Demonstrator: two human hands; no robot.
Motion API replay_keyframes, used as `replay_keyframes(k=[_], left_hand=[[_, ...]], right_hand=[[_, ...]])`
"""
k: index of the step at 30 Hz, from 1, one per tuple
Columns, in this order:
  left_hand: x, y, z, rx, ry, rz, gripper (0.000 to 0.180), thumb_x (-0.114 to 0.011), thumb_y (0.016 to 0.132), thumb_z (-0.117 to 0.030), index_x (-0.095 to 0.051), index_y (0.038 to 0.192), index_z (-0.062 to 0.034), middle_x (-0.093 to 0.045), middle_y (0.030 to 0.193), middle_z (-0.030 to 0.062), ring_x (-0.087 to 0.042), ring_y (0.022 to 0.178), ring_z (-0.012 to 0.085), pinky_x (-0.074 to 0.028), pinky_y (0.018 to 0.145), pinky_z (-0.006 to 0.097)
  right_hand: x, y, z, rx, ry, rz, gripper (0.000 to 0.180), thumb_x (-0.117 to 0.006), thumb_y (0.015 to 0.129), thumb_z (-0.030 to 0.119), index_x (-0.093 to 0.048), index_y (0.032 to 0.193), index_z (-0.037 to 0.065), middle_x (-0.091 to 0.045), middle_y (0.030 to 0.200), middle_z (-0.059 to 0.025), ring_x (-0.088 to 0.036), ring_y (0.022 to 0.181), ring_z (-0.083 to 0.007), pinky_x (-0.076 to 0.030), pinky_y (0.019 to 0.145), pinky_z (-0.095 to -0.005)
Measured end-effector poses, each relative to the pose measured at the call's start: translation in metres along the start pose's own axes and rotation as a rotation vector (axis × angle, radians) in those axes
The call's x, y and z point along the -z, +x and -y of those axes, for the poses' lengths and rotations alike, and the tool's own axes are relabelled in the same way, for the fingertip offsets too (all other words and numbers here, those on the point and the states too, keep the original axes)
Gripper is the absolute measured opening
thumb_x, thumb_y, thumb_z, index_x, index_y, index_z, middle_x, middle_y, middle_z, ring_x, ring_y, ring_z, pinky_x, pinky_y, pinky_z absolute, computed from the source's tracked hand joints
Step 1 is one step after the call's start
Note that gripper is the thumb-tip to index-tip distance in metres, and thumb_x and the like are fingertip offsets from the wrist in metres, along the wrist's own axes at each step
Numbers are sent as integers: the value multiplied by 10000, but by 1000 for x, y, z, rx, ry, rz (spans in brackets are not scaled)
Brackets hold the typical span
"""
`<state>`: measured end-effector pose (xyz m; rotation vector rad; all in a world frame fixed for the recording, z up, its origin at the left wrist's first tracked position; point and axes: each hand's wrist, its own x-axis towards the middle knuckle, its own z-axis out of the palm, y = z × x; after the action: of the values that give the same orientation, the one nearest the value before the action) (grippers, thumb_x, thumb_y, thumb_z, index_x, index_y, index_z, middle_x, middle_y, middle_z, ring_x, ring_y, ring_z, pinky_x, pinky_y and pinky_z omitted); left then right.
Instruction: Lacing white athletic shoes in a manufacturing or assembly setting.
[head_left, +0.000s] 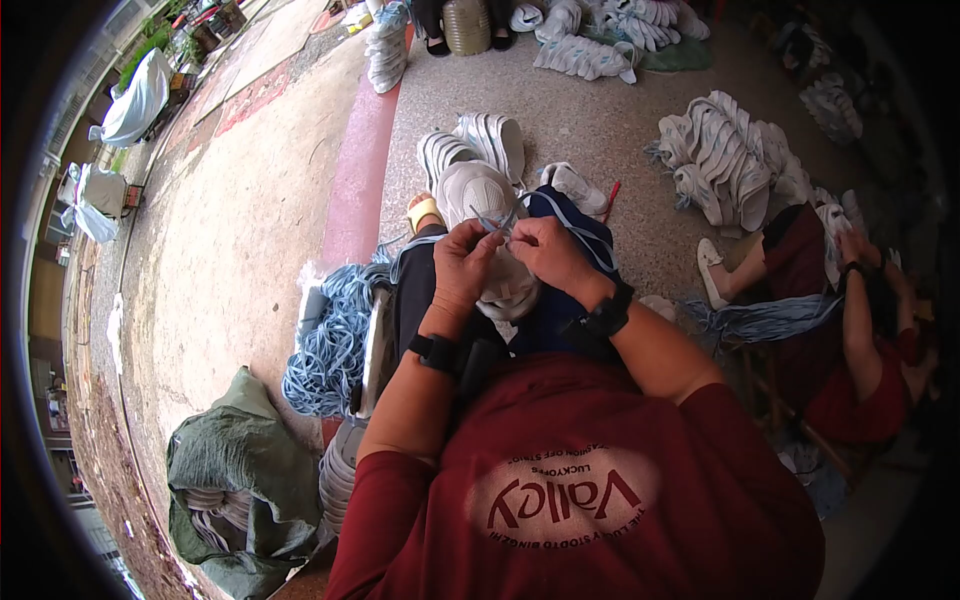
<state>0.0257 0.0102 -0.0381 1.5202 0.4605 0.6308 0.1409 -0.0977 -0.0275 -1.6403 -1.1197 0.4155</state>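
A pale grey-white shoe (474, 190) rests between my knees, its middle hidden by my hands. Over its opening, my left hand (466, 264) pinches a light blue shoelace (488, 222) between thumb and fingertips. Close beside it, my right hand (553, 250) is also closed, its fingertips together on the lace, just above the shoe. A long loop of lace trails over my right thigh, and another end passes over my left leg.
Left of my leg lies a heap of blue laces (340, 345). White shoes (470, 145) stand in rows ahead, beside a single shoe (575, 188). A green sack (240, 450) sits lower left. At right, a co-worker (850, 340) sits near a shoe pile (725, 160).
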Motion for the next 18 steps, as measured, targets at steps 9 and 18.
replay_keyframes(k=[9,18], left_hand=[[-1,-3,-4,-28,-137,-23,69,-603,807,21,-598,868,-11,-606,810,2,-550,737,64,-446,688,206],[-3,-3,-1,-17,-244,-30,54,-593,821,10,-588,873,-1,-601,814,-3,-543,741,59,-452,687,195]], right_hand=[[-22,-4,1,-108,-171,104,213,-606,748,123,-628,928,11,-630,775,-204,-620,768,-363,-495,669,-397],[-20,5,1,-171,-233,163,221,-661,767,203,-671,950,79,-662,858,-162,-650,828,-275,-489,730,-343]])
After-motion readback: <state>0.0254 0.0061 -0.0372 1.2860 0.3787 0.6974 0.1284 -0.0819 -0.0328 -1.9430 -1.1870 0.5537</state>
